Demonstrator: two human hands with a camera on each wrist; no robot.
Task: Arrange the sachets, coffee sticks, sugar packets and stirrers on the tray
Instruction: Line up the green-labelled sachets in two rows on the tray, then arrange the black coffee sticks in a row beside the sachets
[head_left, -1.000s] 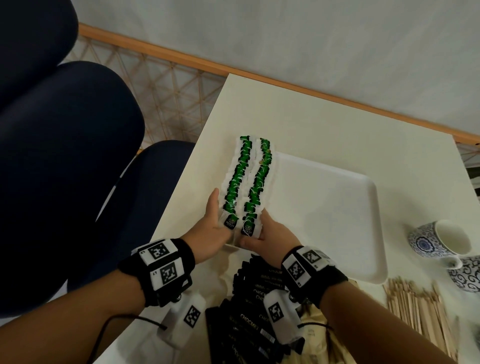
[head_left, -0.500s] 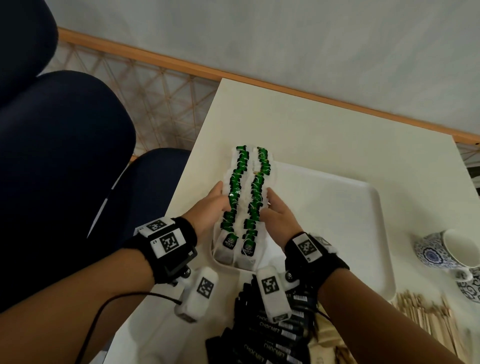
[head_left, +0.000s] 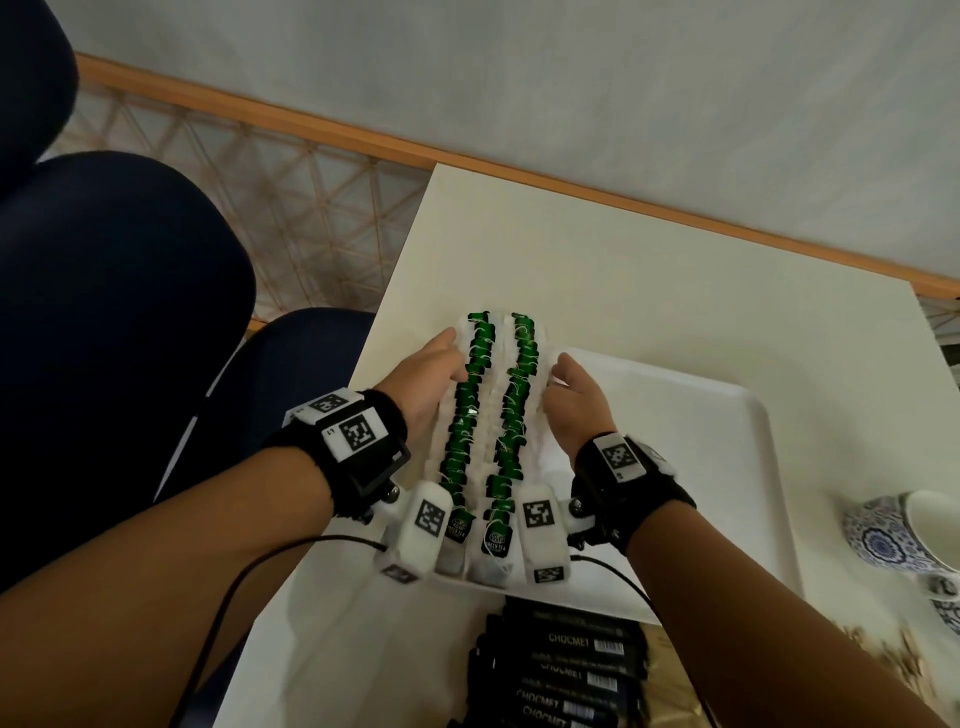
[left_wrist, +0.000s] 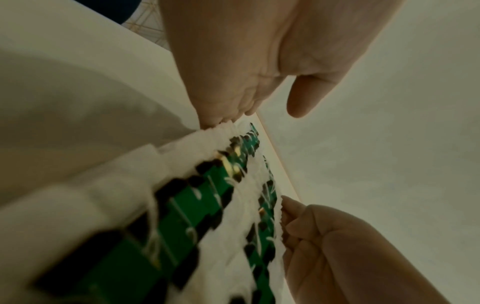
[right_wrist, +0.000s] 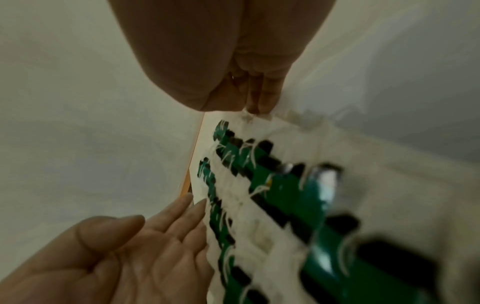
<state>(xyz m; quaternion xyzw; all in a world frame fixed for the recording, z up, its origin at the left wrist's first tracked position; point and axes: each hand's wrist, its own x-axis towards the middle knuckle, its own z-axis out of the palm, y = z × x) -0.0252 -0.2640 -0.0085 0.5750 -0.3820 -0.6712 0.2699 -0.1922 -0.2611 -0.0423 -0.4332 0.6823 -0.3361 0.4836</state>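
Note:
Two long rows of white tea sachets (head_left: 493, 415) with green tags lie along the left side of the white tray (head_left: 675, 441). My left hand (head_left: 431, 384) lies flat against the left row's outer edge, fingers straight, near its far end. My right hand (head_left: 571, 405) presses its fingertips against the right row's outer edge. In the left wrist view the left hand (left_wrist: 233, 82) touches the sachets (left_wrist: 207, 195) at the top, with the right hand (left_wrist: 324, 236) opposite. The right wrist view shows the right hand (right_wrist: 233, 61) above the sachets (right_wrist: 259, 185) and the left hand (right_wrist: 130, 246) open beside them.
Black coffee sticks (head_left: 566, 660) are piled on the table (head_left: 623, 260) just in front of the tray. Wooden stirrers (head_left: 883, 660) lie blurred at the lower right. A blue-patterned cup (head_left: 904, 535) stands right of the tray. A dark chair (head_left: 104, 312) is at the table's left.
Both hands have slid from the near end of the sachet rows along their sides towards the far end. The rows stay on the tray.

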